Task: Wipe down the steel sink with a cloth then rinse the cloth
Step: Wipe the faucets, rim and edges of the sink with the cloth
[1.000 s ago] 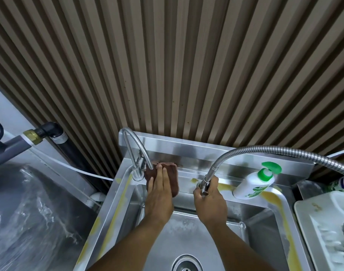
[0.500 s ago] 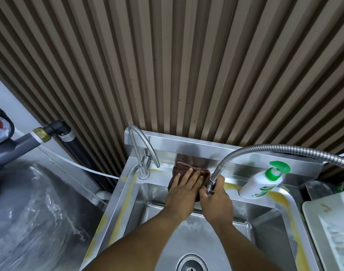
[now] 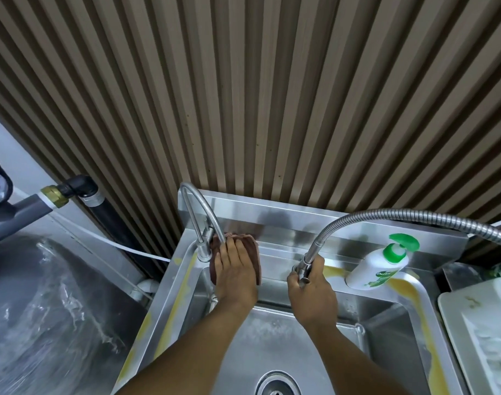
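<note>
Wiping midway: left hand (image 3: 236, 270) presses flat on the brown cloth (image 3: 250, 243) at the steel sink (image 3: 300, 223) back-left corner, right hand (image 3: 312, 293) grips the spray hose (image 3: 386, 216); yellow rim stains (image 3: 408, 290) left, rinse undone

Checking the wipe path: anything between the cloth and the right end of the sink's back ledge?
Yes. Right of the cloth, the right hand grips the spray hose head over the ledge; beyond it a soap bottle stands on the ledge near the right corner.
</note>
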{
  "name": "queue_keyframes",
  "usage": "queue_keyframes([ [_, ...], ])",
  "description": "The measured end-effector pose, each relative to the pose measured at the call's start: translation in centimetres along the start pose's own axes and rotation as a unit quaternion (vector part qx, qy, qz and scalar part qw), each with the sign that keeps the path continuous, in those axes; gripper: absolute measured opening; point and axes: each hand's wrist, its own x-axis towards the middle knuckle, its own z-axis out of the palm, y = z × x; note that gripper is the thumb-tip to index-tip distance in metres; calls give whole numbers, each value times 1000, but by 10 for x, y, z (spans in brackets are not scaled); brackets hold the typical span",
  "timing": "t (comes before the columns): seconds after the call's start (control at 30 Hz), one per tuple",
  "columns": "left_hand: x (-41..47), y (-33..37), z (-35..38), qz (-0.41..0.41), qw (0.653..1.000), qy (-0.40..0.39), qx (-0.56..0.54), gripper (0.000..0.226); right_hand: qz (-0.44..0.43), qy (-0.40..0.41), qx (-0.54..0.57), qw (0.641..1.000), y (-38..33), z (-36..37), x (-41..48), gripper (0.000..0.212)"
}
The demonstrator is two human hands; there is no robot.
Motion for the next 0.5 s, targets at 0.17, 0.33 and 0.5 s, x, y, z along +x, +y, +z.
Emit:
queue_keyframes([
  [0.17,3,15,-1,-17,1000,-6,10,102,11,0,-1,1000,0,1,0,26],
  [0.33,-4,33,11,21,999,31,-4,89,13,3,-5,1000,-1,1,0,27],
  [0.5,-8,49,29,157,985,69,-29,76,13,2,1,1000,-1,1,1,31],
])
